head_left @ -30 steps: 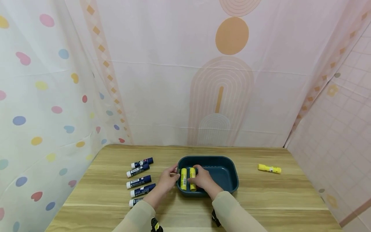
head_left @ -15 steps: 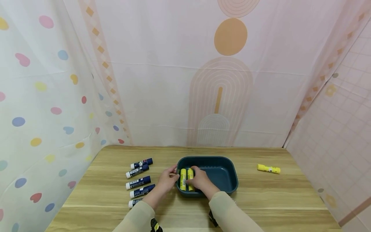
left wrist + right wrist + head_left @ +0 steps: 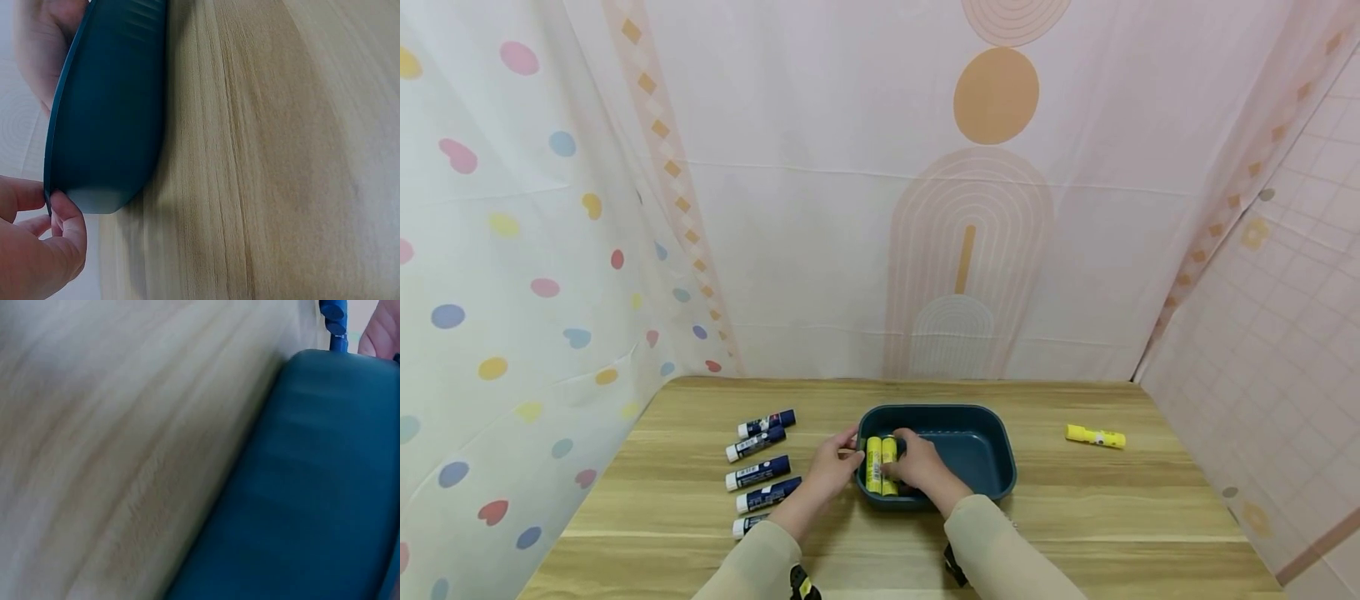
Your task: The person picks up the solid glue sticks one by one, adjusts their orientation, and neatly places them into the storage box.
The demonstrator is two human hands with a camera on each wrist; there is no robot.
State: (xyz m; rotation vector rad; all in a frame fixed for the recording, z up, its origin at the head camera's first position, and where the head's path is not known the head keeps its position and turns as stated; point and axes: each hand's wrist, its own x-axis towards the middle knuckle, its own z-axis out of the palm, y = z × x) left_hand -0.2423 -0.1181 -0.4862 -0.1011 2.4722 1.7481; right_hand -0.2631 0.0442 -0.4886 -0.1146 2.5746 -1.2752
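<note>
A dark teal plastic tray (image 3: 973, 458) sits mid-table. My left hand (image 3: 831, 468) grips its left rim; in the left wrist view, thumb and fingers of the left hand (image 3: 47, 247) pinch the tray wall (image 3: 112, 112) at a corner. Two yellow glue sticks lie inside at the left end, side by side and lengthwise away from me: one glue stick (image 3: 873, 467) by the left wall, the other glue stick (image 3: 889, 454) against it. Reaching in over the front rim, my right hand (image 3: 923, 467) holds that second stick between thumb and fingers.
Several navy glue sticks with white caps, one of them this glue stick (image 3: 758, 472), lie in a column left of the tray, partly behind my left forearm. Another yellow glue stick (image 3: 1095, 436) lies far right on the wooden table (image 3: 1120, 517). A patterned curtain (image 3: 805, 250) hangs behind.
My right hand has slid the second yellow glue stick left until it lies close against the first. The left hand has stayed on the tray rim.
</note>
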